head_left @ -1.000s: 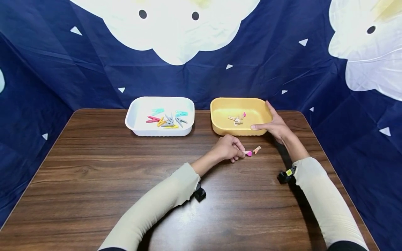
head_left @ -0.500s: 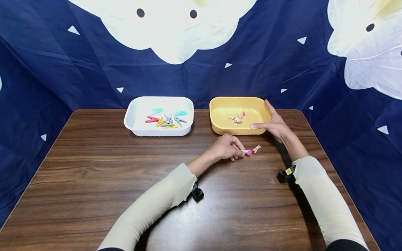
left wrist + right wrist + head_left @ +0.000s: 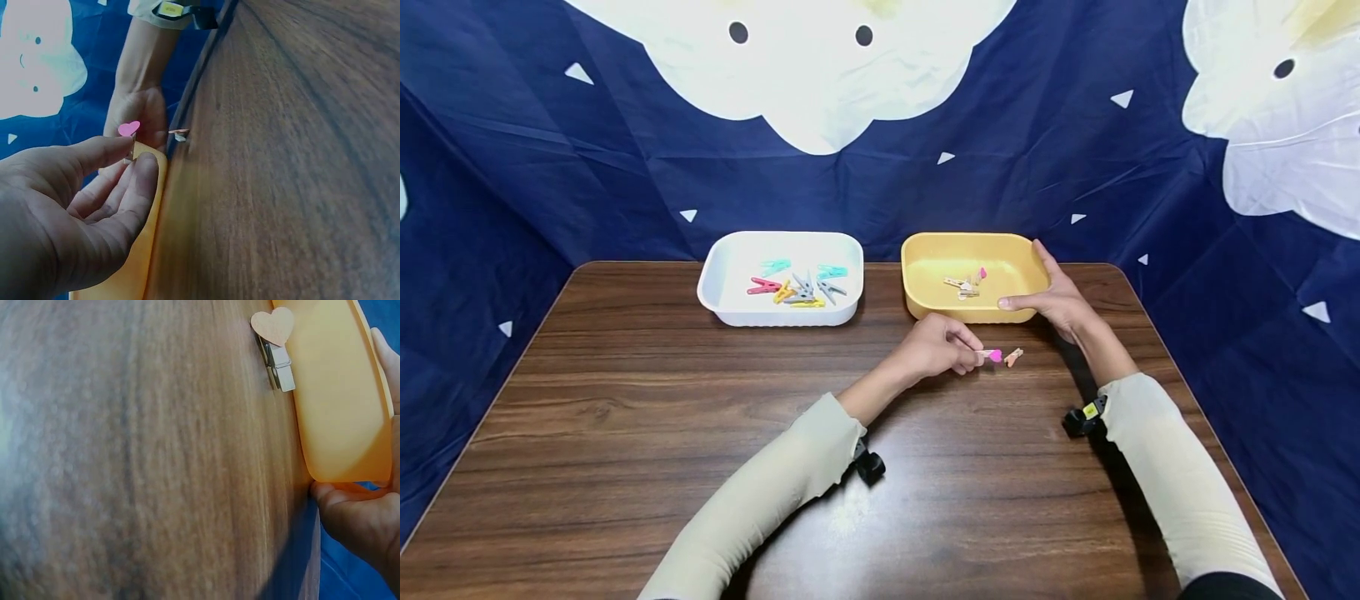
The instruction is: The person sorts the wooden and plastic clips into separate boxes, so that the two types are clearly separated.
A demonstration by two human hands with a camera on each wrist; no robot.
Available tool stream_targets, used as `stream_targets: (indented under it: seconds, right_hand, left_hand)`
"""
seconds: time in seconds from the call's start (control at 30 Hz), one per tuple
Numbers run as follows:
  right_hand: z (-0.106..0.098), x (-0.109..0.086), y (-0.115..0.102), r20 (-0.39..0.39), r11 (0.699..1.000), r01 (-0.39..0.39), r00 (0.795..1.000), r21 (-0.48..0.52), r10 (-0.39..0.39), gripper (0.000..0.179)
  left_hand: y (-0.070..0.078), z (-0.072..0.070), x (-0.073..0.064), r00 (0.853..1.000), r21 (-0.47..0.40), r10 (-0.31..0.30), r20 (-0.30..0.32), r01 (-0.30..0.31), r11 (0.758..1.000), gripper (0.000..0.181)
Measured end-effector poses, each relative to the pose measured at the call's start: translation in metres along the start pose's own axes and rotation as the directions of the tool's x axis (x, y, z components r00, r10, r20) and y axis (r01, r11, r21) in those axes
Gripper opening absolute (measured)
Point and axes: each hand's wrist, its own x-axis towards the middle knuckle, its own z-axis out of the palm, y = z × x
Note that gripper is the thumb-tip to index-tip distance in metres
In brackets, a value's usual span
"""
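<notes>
A small wooden clothespin with a pink heart is pinched between the thumb and fingertips of my left hand, in front of the yellow basin. In the left wrist view the pink heart points up out of the fingertips. My right hand grips the basin's right end, thumb at the front wall and fingers around the far side. On the table just beyond the pinched clothespin lies another wooden one with a pale orange heart. Several small wooden clothespins lie inside the basin.
A white basin stands to the left of the yellow one, holding several plastic clothespins in red, yellow, grey and turquoise. Both basins are near the far edge of the wooden table. A blue curtain hangs behind.
My left hand has lifted slightly and moved toward the basin with the pink-heart clothespin. My right hand stays on the basin.
</notes>
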Motion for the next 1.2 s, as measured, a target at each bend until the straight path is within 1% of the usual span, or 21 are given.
stream_targets:
  seconds: [0.2,0.43,0.6,0.73,0.9,1.07,1.2]
  right_hand:
    - [-0.001,0.0,0.001,0.004,1.0,0.005,1.0,-0.011,-0.005,0.144]
    - [0.0,-0.001,0.001,0.009,1.0,0.001,1.0,-0.007,-0.001,0.145]
    - [-0.002,-0.001,0.001,0.001,1.0,0.003,1.0,-0.027,-0.003,0.145]
    - [-0.003,-0.001,0.002,0.003,1.0,0.003,1.0,-0.023,-0.003,0.145]
    - [-0.001,0.0,0.003,0.01,1.0,0.005,1.0,-0.011,-0.005,0.144]
    - [-0.001,0.001,0.002,0.014,1.0,0.012,1.0,-0.014,-0.011,0.143]
    - [-0.001,0.001,0.002,0.013,1.0,0.005,1.0,-0.01,-0.004,0.143]
  left_hand:
    - [0.004,-0.004,-0.002,1.0,-0.044,0.006,0.0,-0.006,0.999,0.013]
    - [0.01,-0.009,-0.003,1.0,-0.069,0.019,-0.006,-0.02,0.997,0.019]
    - [0.015,-0.012,-0.002,0.999,-0.074,0.043,-0.013,-0.044,0.996,0.017]
    - [0.02,-0.018,-0.001,0.999,-0.092,0.043,-0.028,-0.046,0.995,0.014]
    - [0.028,-0.025,0.004,0.996,-0.104,0.048,-0.074,-0.056,0.993,0.014]
    - [0.038,-0.032,0.009,0.988,-0.103,0.067,-0.142,-0.082,0.991,0.014]
    - [0.042,-0.038,0.016,0.98,-0.095,0.073,-0.187,-0.092,0.991,0.011]
